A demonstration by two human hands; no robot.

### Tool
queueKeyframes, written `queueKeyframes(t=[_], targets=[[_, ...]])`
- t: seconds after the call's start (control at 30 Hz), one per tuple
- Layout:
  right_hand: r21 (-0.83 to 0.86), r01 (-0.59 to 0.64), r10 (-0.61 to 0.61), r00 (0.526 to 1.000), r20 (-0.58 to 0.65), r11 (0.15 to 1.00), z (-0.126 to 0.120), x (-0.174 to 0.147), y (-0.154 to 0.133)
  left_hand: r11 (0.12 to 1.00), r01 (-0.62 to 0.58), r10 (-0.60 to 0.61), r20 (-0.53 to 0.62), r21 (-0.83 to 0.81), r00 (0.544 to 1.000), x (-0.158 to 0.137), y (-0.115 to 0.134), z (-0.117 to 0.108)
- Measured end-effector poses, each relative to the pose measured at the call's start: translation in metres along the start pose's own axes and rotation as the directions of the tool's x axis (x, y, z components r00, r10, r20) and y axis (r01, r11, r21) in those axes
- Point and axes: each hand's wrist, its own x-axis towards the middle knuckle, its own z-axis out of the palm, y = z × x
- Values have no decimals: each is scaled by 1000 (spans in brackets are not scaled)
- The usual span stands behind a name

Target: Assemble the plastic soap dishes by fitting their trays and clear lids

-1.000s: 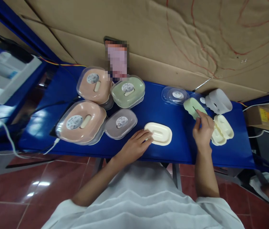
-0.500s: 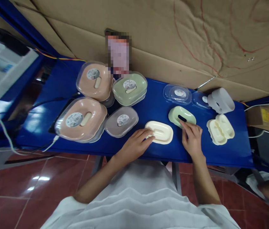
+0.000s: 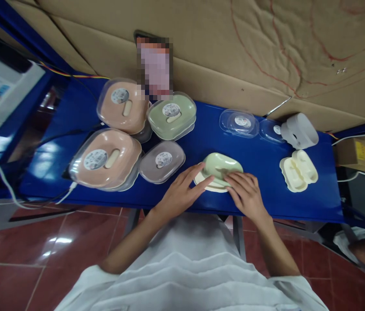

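Note:
A pale green oval plastic shell (image 3: 224, 162) sits over a cream oval tray (image 3: 199, 178), covering most of it; whether the two are joined I cannot tell. My right hand (image 3: 246, 194) grips the shell's right end, fingers on top and thumb at the front side. At the left end, my left hand (image 3: 182, 190) has thumb and fingers spread around the pieces, the tips close to the rim. The tray's edge shows below and to the left of the shell.
On the left of the blue table (image 3: 260, 201) are peach boxes (image 3: 108, 157) with clear lids, a green box (image 3: 172, 114) and a grey one (image 3: 162, 162). Clear lids (image 3: 239, 123), a grey ring-shaped part (image 3: 300, 131) and a cream two-part tray (image 3: 299, 170) lie right. A phone-like screen (image 3: 155, 65) leans behind.
My right hand has carried the green shell leftward from beside the cream tray to on top of it. My left hand's fingers have spread away from the tray.

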Motion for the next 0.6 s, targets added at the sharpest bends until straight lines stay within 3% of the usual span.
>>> queueKeyframes(t=[0.2,0.33,0.6], targets=[[-36,134,-133,991,31,990,8,-1,-14,997,-67,71,88,-42,994,-3,-5,3],[-59,214,-211,976,44,975,9,4,-6,996,-71,73,35,-58,997,-3,-6,3],[-154,374,-386,921,-55,914,14,12,1,996,-93,94,-13,13,996,-4,-3,5]])
